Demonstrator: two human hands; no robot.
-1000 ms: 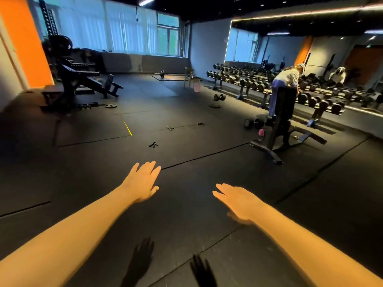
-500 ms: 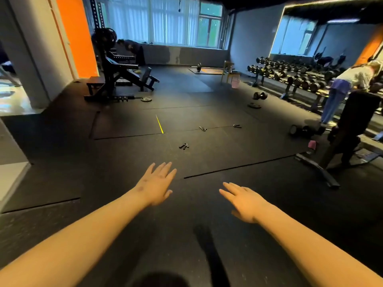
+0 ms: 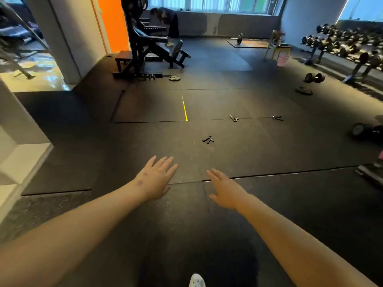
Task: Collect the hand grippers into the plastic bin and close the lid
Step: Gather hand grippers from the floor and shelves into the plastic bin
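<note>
Three hand grippers lie on the black rubber floor ahead of me. The nearest hand gripper (image 3: 208, 139) is black and lies just beyond my hands. A second hand gripper (image 3: 233, 118) and a third hand gripper (image 3: 277, 118) lie farther off to the right along a mat seam. My left hand (image 3: 156, 177) and my right hand (image 3: 226, 189) are stretched forward, palms down, fingers straight, holding nothing. No plastic bin is in view.
A black weight bench and rack (image 3: 145, 46) stand at the back left, with a weight plate (image 3: 174, 78) beside them. A dumbbell rack (image 3: 342, 44) lines the right wall. Loose dumbbells (image 3: 314, 77) and a pink bucket (image 3: 283, 60) sit at the right. A pillar (image 3: 66, 38) stands left.
The view has swung left and moved forward, so the grippers are nearer and more central. The person at the bench on the right has left the view. Both hands stay flat and empty.
</note>
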